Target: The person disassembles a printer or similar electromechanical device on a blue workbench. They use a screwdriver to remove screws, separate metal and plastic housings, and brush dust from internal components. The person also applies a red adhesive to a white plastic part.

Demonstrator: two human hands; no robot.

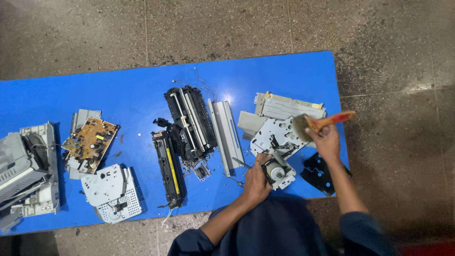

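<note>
Dismantled printer parts spread over a blue worktop (142, 90). The left hand (255, 182) is clenched around a small motor assembly (276, 173) at the near edge, touching a grey metal gear plate (277, 135). The right hand (326, 142) grips a wooden-handled brush (322, 122), its bristles over that plate. Likely risks: the sweeping brush may flick the loose screws (189, 163) beside the black fuser unit (189, 121) off the worktop; the black bracket (322, 173) overhangs the corner and may fall if the forearm nudges it
</note>
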